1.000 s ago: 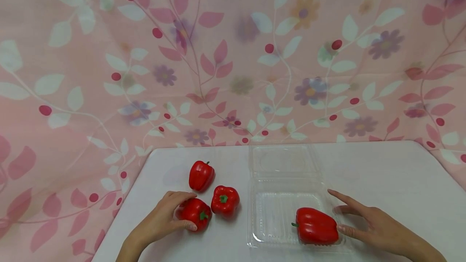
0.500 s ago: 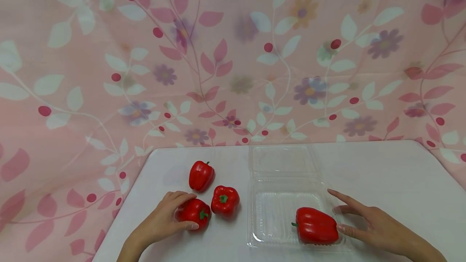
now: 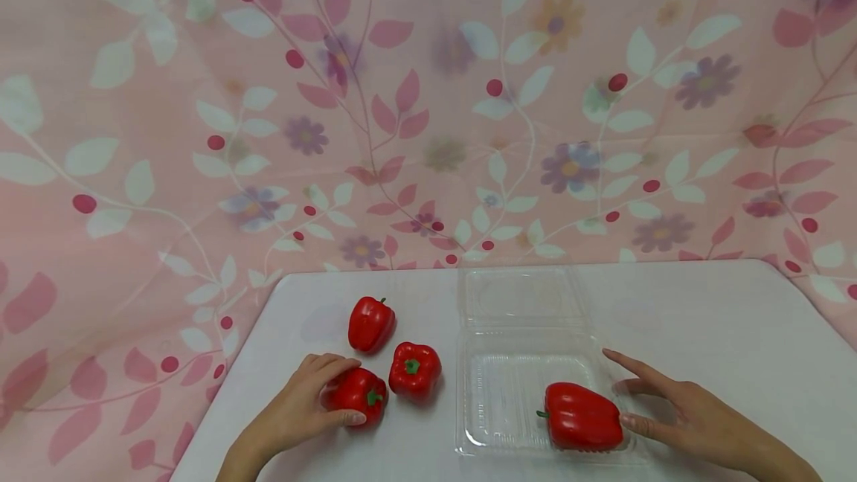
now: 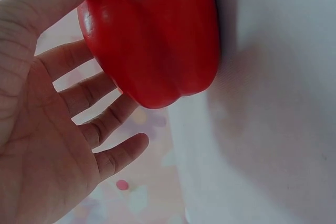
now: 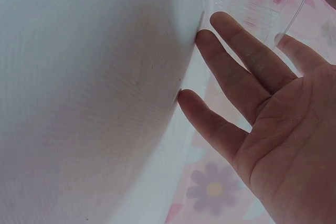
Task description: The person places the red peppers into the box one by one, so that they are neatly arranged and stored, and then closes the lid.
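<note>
My left hand (image 3: 303, 407) holds a red bell pepper (image 3: 358, 397) on the table, thumb on the near side and fingers round the far side. In the left wrist view, that pepper (image 4: 152, 40) sits between thumb and fingers. Another red bell pepper (image 3: 414, 370) stands just right of it, and one more pepper (image 3: 371, 324) lies farther back. A clear plastic clamshell box (image 3: 498, 400) has its lid laid back and a red bell pepper (image 3: 584, 416) lying inside at the right. Beside the box's right wall, my right hand (image 3: 689, 415) spreads its fingers, the thumb tip by that pepper.
The white table (image 3: 736, 333) has rounded far corners. A pink flowered cloth (image 3: 428, 110) hangs behind it and along the left. The transparent lid (image 3: 522, 296) reaches close to the table's back edge.
</note>
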A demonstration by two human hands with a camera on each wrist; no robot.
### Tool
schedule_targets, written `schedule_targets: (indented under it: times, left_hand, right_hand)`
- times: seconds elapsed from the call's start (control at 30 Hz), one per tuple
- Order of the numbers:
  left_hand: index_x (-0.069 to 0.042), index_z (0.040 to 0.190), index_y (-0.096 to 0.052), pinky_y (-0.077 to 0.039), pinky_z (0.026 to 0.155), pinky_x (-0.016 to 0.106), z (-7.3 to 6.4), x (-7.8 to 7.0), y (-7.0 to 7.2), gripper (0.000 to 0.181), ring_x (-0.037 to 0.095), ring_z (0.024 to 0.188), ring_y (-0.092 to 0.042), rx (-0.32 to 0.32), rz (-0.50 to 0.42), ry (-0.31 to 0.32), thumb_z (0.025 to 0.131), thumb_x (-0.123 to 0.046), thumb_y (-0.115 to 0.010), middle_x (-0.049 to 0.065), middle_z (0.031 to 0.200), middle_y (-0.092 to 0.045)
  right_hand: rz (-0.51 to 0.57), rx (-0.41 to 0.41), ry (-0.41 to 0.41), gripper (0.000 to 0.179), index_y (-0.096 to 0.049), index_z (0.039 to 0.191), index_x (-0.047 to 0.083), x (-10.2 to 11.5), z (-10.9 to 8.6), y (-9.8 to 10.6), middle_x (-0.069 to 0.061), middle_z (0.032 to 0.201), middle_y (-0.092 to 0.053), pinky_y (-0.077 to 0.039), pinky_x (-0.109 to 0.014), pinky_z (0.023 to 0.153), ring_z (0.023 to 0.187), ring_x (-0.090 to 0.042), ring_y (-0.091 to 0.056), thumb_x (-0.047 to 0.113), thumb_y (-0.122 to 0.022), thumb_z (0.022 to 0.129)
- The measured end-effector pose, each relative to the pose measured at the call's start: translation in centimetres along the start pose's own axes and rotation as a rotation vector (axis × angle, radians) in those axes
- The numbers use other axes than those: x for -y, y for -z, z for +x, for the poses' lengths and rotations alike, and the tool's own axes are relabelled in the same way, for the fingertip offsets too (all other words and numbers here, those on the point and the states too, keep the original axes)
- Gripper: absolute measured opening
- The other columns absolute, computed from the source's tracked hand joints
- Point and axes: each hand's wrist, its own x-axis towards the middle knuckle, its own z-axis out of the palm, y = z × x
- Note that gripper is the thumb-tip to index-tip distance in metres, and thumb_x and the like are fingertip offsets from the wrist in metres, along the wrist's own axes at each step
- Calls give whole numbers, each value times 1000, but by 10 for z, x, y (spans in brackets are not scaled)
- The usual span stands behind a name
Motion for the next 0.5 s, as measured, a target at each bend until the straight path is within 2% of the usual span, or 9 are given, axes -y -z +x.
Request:
schedule_targets:
  times: [0.3, 0.5]
  left_hand:
    - [-21, 132, -59, -55, 75, 29, -5, -4, 3, 74, 22, 117, -44, -25, 20, -19, 70, -55, -83, -5, 122, -55]
    - [-26, 129, -60, -54, 75, 27, -9, -5, 5, 72, 18, 115, -45, -73, 35, -20, 69, -59, -82, -8, 121, -55]
  right_hand:
    - [-2, 2, 3, 83, -29, 154, 32, 1, 0, 1, -2, 119, -67, -50, -67, 70, 109, -37, -61, 46, -72, 85]
    - [-10, 4, 7, 83, -28, 154, 32, 1, 0, 1, -1, 119, -67, -49, -68, 70, 109, -36, -61, 46, -72, 85]
